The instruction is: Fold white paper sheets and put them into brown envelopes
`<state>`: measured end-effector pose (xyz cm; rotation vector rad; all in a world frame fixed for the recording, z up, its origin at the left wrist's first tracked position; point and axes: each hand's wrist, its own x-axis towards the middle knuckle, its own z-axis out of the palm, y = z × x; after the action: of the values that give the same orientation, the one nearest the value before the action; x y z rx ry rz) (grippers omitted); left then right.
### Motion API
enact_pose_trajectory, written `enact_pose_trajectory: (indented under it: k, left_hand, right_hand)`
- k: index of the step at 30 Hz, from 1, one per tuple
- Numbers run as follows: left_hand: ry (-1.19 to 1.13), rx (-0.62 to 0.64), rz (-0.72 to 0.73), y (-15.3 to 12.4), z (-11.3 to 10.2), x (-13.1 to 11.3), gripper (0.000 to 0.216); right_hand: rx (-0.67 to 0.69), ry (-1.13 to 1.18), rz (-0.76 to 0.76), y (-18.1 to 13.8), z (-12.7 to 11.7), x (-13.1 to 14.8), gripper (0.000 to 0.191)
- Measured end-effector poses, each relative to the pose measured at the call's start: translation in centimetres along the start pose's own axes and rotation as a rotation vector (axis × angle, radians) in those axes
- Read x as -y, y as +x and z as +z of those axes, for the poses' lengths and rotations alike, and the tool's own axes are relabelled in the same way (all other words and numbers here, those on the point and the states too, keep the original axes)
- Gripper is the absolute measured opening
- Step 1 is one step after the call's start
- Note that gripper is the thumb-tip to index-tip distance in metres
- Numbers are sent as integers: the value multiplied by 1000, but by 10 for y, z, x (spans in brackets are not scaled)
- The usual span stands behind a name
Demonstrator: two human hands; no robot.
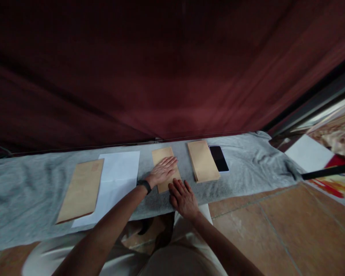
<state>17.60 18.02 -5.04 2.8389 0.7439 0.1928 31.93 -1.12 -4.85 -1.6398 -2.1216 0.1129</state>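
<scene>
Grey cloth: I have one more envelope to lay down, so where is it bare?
Bare: the grey cloth left of the large envelope, and its rumpled end right of the phone. Crowded: the middle, with white paper, small envelope under the left hand, right hand, envelope stack.

Pretty dim room: big dark red curtain [172, 69] hanging at the back, terracotta tile floor [276, 230], daylight creeping in far right.
</scene>
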Motion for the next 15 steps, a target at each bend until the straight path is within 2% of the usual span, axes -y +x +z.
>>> enact_pose_trajectory:
  k: [6,15]
  left_hand:
    - [-32,18,32,-23,3,-26,60]
    - [-68,25,-52,-55,1,-76,63]
  right_hand:
    - [-25,65,10,-1,3,-2,46]
    - [-91,103,65,-6,3,-3,44]
